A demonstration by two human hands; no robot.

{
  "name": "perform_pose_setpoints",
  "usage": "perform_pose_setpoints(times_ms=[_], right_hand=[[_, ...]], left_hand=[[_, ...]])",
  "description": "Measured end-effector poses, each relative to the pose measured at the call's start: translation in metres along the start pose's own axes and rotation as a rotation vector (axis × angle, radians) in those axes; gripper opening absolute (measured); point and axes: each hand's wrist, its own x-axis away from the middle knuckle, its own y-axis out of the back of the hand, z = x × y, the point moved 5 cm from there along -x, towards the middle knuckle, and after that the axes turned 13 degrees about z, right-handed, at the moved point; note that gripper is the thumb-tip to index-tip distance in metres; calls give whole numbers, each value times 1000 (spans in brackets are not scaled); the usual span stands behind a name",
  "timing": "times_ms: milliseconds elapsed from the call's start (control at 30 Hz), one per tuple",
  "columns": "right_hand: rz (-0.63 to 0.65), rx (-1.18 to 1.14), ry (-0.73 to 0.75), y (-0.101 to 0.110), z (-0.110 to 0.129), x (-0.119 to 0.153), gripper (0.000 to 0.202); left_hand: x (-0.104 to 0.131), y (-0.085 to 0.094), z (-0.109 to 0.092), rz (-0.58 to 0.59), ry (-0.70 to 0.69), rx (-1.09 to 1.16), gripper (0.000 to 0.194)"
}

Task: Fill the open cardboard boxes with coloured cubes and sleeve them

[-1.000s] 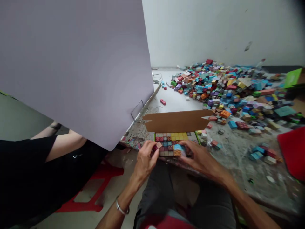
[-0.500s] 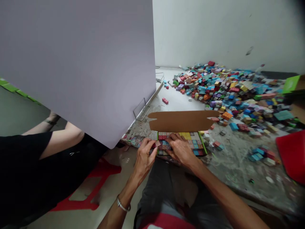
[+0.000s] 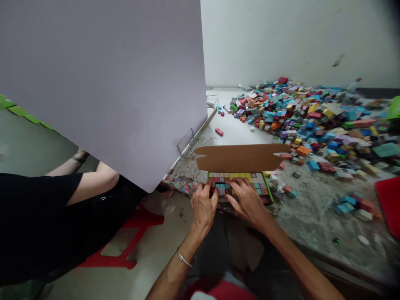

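A shallow box with a green rim [image 3: 269, 192] lies at the table's front edge, filled with rows of small patterned blocks [image 3: 256, 187] in red, yellow, blue and tan. Over its left end is my left hand [image 3: 202, 206], thumb and fingers closed around a dark red block [image 3: 213, 188] that is partly hidden. My right hand [image 3: 248, 200] rests on the middle of the box. Its fingers are apart and touch the blocks, covering several of them. Behind the hands, the box's brown cardboard flap [image 3: 242, 157] stands up.
A large heap of coloured blocks [image 3: 293, 112] spreads across the back right. Loose blocks [image 3: 346, 204] and a red object [image 3: 389, 204] are at right. A grey panel [image 3: 125, 83] stands at left, with a wire stand [image 3: 189, 146] beside it. A person in black [image 3: 46, 216] sits beyond a red stool [image 3: 137, 233].
My left hand has moved right, carrying its block from the box's left edge to over the blocks inside. My right hand has shifted slightly right. The view has turned a little.
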Motion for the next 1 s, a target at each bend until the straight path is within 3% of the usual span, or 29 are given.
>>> perform_pose_setpoints(times_ms=[333,533,1000], right_hand=[[110,92,37,-20,17,-16,41],[131,128,6,-17,16,-26,47],[97,124,102,-17,6,-34,38]], left_hand=[[2,-6,0,38,32,-191,31],[0,-4,-2,121,27,-240,36],[0,-9,-6,126,31,-353,33]])
